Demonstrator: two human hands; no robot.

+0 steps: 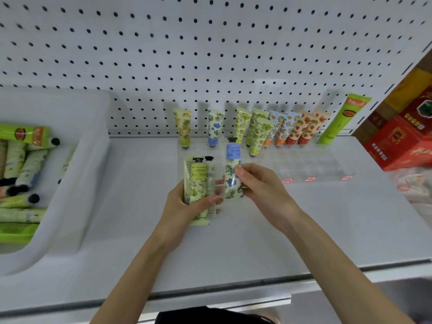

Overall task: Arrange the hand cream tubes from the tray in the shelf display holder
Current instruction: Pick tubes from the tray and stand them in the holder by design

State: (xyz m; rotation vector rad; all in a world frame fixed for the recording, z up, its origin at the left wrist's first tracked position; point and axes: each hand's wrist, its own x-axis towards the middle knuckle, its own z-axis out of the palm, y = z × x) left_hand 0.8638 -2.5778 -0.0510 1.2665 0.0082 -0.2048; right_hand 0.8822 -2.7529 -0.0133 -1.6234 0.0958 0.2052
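Well, I'm looking down at a white metal shelf (131,230) backed by a white pegboard wall (163,43) dotted with dark holes. A white plastic tray (93,160) sits at the left end of the shelf, and loose hand cream tubes (25,160) lie in it, mostly green with black caps. Toward the back stands the clear display holder (311,162). A row of tubes (257,127) stands cap-down along its rear slots in yellow fruit, blue flower, green, orange and strawberry prints, with a tall green tube (339,120) at the right end. My left hand (184,206) has its fingers wrapped round a bundle of tubes (198,183), caps up, just in front of the holder. My right hand (264,190) pinches a blue-flowered tube (232,176) between thumb and fingers, right beside the bundle, its cap pointing toward the holder. Red boxes (402,141) are stacked at the right edge. Small red tags (311,179) line the holder's front, but their print and the tube labels are too blurred for me to read.
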